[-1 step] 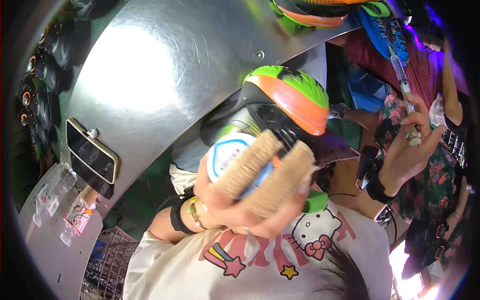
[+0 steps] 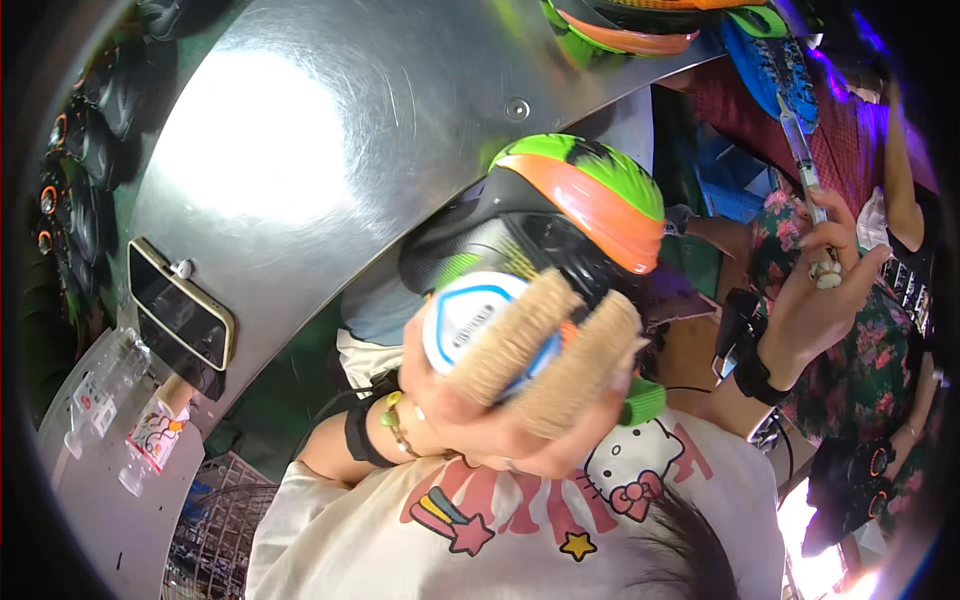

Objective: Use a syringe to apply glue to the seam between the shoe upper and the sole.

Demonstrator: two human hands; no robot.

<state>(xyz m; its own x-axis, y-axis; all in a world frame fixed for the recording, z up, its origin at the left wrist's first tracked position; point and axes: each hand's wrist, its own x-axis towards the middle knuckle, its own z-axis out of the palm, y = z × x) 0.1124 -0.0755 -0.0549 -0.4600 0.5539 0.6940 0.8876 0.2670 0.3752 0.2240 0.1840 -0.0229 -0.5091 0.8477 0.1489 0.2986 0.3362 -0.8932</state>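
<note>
Gripping shoe (image 2: 560,215) sole-up, left hand (image 2: 480,400) fingers (image 2: 520,340) curled over it; right hand (image 2: 815,290) fingers pinching syringe (image 2: 800,150)

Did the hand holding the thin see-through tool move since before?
No. The right hand gripping the thin clear syringe-like tool sits in the same spot beside the orange and green shoe, measured against the shiny metal table's screw.

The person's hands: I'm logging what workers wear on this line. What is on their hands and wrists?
The left hand has tan woven fabric sleeves over two fingers. Its wrist carries a beaded bracelet with a green bead, beside a black band. The right hand wears a pale chunky ring, and its wrist a black strap. Both forearms are bare, with no sleeves showing.
</note>
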